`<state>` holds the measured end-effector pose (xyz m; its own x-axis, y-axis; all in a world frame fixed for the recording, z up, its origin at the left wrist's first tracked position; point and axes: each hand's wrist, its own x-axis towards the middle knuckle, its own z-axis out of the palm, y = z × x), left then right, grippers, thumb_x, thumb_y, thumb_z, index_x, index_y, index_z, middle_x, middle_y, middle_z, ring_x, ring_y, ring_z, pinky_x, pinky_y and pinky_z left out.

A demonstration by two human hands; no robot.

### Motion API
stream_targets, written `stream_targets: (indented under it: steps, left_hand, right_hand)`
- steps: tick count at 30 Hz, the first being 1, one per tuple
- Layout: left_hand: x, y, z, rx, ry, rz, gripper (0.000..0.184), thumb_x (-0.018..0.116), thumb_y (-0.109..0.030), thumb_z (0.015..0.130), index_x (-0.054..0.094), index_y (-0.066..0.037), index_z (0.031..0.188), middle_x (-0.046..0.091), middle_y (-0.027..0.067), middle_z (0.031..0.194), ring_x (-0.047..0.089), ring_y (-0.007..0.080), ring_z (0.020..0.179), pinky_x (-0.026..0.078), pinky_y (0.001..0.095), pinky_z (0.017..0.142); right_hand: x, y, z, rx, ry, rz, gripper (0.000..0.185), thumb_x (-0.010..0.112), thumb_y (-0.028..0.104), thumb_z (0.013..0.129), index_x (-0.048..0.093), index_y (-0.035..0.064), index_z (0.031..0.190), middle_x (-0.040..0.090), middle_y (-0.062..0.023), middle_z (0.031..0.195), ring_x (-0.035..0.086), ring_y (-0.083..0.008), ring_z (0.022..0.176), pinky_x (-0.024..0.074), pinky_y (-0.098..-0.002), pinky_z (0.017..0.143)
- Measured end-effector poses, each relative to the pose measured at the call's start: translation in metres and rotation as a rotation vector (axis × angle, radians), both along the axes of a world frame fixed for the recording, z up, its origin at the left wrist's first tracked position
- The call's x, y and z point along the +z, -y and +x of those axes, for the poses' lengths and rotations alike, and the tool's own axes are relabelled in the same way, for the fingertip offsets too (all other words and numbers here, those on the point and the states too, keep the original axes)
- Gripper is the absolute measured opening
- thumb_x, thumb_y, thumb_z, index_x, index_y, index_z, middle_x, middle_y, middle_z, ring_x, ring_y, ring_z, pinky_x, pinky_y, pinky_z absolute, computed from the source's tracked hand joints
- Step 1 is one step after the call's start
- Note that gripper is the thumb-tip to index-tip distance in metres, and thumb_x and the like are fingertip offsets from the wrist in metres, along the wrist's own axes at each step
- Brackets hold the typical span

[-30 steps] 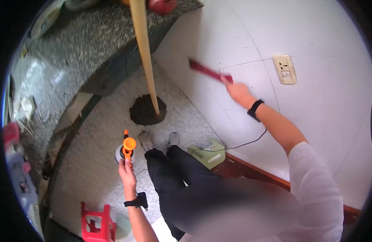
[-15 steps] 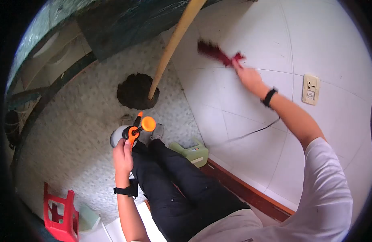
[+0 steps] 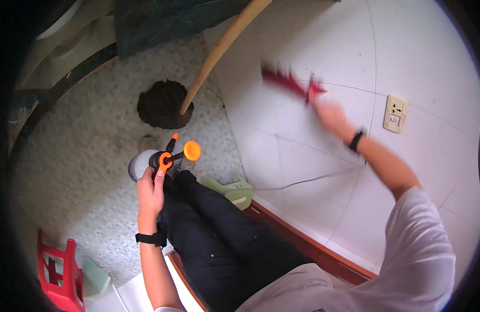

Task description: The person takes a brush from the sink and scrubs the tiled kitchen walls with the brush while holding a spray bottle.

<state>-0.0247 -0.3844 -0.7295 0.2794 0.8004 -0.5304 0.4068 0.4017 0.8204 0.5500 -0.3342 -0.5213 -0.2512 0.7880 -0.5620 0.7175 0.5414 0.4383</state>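
So the left hand (image 3: 149, 193) is wrapping its fingers round the neck of a pump spray bottle (image 3: 141, 163), pretty much closed on it, and the bottle is hanging out in front of the legs with its nozzle pointing away from the body. Farther out, the right hand (image 3: 332, 117) is gripping the end of a red brush (image 3: 285, 83), fingers looking closed though blur is hiding the details. The brush is showing up in front of the white wall (image 3: 315, 166), and I honestly can't tell if the bristles are touching it. Beyond that, a wooden pole (image 3: 221, 51) is standing at a slant in a dark clump (image 3: 157, 105) on the floor (image 3: 78, 156). My worry: if either grip is getting slick, the bottle could be dropping onto the floor or the brush flying loose, and a wide swing could be knocking that pole over. The cable (image 3: 302, 183) could be snagging a foot too. Counting up, I'm seeing two hands, one bottle, one brush, one red stool (image 3: 63, 274), one green plastic thing (image 3: 230, 191), one cable, one pole, one clump and one socket plate (image 3: 395, 113).
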Motion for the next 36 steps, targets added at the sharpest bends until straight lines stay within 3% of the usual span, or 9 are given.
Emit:
stream_targets:
  steps: [5,8,13,17,21,25,29,34,36]
  left_hand:
    - [-0.005,0.005,-0.018,0.117,0.026,-0.073,0.036,0.053,-0.029,0.097,0.052,0.005,0.086,0.047,0.0219,0.064,0.043,0.0314,0.059,0.038,0.0408,0.058]
    - [-0.005,-0.004,-0.022,0.075,-0.002,-0.083,0.037,0.053,-0.03,0.097,0.052,0.005,0.085,0.047,0.0222,0.065,0.044,0.0314,0.06,0.038,0.0412,0.058]
    - [-0.012,-0.01,-0.02,-0.053,-0.06,-0.018,0.037,0.052,-0.029,0.097,0.051,0.005,0.084,0.05,0.0231,0.066,0.046,0.0351,0.06,0.039,0.0425,0.058]
    - [-0.018,-0.012,-0.028,-0.079,-0.056,-0.045,0.036,0.052,-0.029,0.097,0.05,0.005,0.083,0.049,0.0214,0.066,0.044,0.0311,0.061,0.039,0.0406,0.059]
    - [-0.021,-0.007,-0.037,-0.006,0.021,-0.111,0.035,0.052,-0.029,0.097,0.048,0.004,0.085,0.043,0.0126,0.067,0.038,0.0201,0.065,0.036,0.0367,0.059]
    - [-0.026,-0.007,-0.044,0.054,0.074,-0.193,0.035,0.054,-0.031,0.097,0.051,0.004,0.091,0.048,0.0061,0.071,0.041,0.0154,0.066,0.036,0.0322,0.059]
    - [-0.028,-0.009,-0.037,0.041,-0.03,-0.188,0.04,0.053,-0.037,0.099,0.055,0.003,0.094,0.048,0.0007,0.072,0.043,0.0104,0.064,0.036,0.0281,0.056]
    - [-0.024,-0.012,-0.031,0.08,0.047,-0.179,0.035,0.05,-0.035,0.101,0.05,-0.003,0.088,0.045,-0.0016,0.072,0.038,0.0067,0.062,0.031,0.0253,0.054]
    - [-0.021,-0.011,-0.036,0.13,0.092,-0.256,0.033,0.051,-0.033,0.101,0.048,-0.004,0.088,0.045,-0.0021,0.074,0.038,0.0064,0.063,0.032,0.0241,0.054]
  right_hand:
    - [0.096,0.172,0.01,-0.517,0.394,-0.726,0.057,0.046,0.015,0.093,0.035,0.0186,0.148,0.068,-0.0172,0.084,0.069,-0.0311,0.073,0.0544,-0.0493,0.058]
    - [0.118,0.076,0.001,-0.405,0.454,-0.3,0.054,0.046,0.024,0.098,0.034,0.0305,0.15,0.066,-0.0168,0.082,0.067,-0.0324,0.072,0.0541,-0.0468,0.059]
    - [0.04,-0.109,-0.045,-0.244,0.022,0.308,0.049,0.047,0.02,0.099,0.034,0.0162,0.147,0.064,-0.0152,0.069,0.063,-0.0351,0.057,0.0494,-0.0473,0.048]
    - [-0.064,0.097,0.001,-0.211,0.118,-0.144,0.067,0.047,0.007,0.09,0.023,0.0093,0.153,0.065,-0.0109,0.067,0.064,-0.0281,0.056,0.0501,-0.0461,0.048]
    - [0.025,0.294,-0.015,-0.569,0.338,-0.682,0.056,0.045,0.011,0.094,0.035,0.0157,0.149,0.068,-0.0154,0.096,0.069,-0.0315,0.074,0.0543,-0.0483,0.059]
    - [0.111,0.247,0.025,-0.666,0.506,-0.628,0.051,0.05,0.014,0.094,0.044,0.0239,0.144,0.069,-0.0134,0.097,0.068,-0.0315,0.081,0.0551,-0.0468,0.062]
    - [0.137,0.013,-0.036,-0.529,0.123,0.244,0.045,0.052,0.021,0.098,0.049,0.025,0.142,0.063,-0.0177,0.077,0.063,-0.0355,0.065,0.0484,-0.0463,0.055]
    - [0.111,0.107,-0.023,-0.581,0.187,-0.029,0.031,0.048,0.024,0.098,0.062,0.0042,0.117,0.066,-0.0194,0.083,0.064,-0.0364,0.074,0.0503,-0.0497,0.066]
    - [0.135,0.222,-0.03,-0.631,0.329,-0.38,0.051,0.046,0.02,0.096,0.041,0.018,0.147,0.067,-0.0158,0.084,0.066,-0.0326,0.074,0.0526,-0.0474,0.065]
